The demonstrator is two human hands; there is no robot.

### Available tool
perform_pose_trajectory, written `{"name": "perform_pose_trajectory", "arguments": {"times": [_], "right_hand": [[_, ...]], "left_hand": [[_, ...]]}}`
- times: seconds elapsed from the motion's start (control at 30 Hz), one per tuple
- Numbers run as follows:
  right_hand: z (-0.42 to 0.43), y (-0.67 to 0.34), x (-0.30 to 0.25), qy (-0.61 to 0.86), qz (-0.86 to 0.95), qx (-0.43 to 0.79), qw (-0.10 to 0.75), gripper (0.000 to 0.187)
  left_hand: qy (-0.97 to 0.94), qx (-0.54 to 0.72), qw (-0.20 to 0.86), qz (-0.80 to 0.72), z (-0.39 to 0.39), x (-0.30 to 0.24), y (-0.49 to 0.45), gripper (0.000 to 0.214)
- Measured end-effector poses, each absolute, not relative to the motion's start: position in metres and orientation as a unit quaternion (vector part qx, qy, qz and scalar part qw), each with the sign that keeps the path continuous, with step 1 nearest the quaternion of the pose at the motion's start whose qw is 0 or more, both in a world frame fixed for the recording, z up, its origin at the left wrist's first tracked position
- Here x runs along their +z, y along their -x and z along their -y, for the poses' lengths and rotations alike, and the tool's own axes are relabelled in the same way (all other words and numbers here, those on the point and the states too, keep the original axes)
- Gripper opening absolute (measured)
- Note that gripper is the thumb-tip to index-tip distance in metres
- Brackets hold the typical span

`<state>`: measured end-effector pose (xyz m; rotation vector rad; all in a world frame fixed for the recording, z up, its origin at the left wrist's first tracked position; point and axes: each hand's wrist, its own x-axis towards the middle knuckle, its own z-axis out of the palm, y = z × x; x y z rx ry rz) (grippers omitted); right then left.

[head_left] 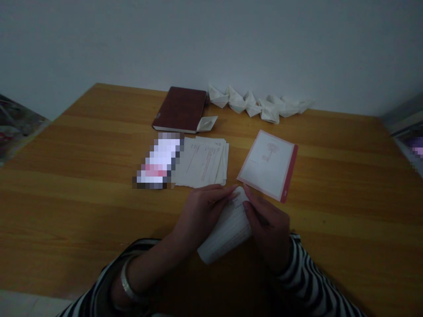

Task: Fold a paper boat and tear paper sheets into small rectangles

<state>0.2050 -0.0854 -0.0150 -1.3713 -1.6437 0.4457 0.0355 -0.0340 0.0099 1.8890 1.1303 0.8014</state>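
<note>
The left grip [198,215] and right grip [269,231] pinch a curled printed paper sheet [228,229] shut between them; a stack of printed sheets [201,162] lies at eleven o'clock, a pink-edged card [267,165] at one o'clock, on the wooden worktop [82,211].

b/w striped sleeve [307,277], white paper [228,229], maroon notebook [180,109], pink-edged white card [269,165], orange wood table [82,211]

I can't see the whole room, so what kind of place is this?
Probably a study desk: a wooden table holding a brown notebook and a stack of printed paper sheets.
</note>
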Motion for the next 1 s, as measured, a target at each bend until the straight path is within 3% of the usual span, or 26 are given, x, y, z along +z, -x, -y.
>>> {"name": "perform_pose_trajectory", "arguments": {"times": [0.17,0.3,0.47,0.8,0.93,1.0], "right_hand": [[0.0872,-0.2046,-0.0169,0.554,0.672,0.198,0.45,0.041],[0.0892,-0.2044,-0.0188,0.588,0.652,0.176,0.446,0.053],[0.0881,-0.2057,-0.0171,0.556,0.679,0.181,0.445,0.04],[0.0886,-0.2032,-0.014,0.593,0.648,0.16,0.451,0.049],[0.0893,-0.2036,-0.0144,0.572,0.669,0.161,0.447,0.042],[0.0895,-0.2037,-0.0147,0.588,0.654,0.154,0.45,0.049]], "left_hand": [[-0.737,0.329,0.386,-0.447,0.0358,0.0092,-0.0389,0.022],[-0.718,0.371,0.391,-0.44,0.0373,0.0103,-0.042,0.02],[-0.707,0.384,0.406,-0.433,0.0385,0.0112,-0.0441,0.021],[-0.708,0.384,0.403,-0.434,0.0376,0.0096,-0.0435,0.022],[-0.703,0.386,0.405,-0.438,0.0375,0.0119,-0.0451,0.019],[-0.699,0.392,0.401,-0.443,0.0375,0.0135,-0.0454,0.017]]}}
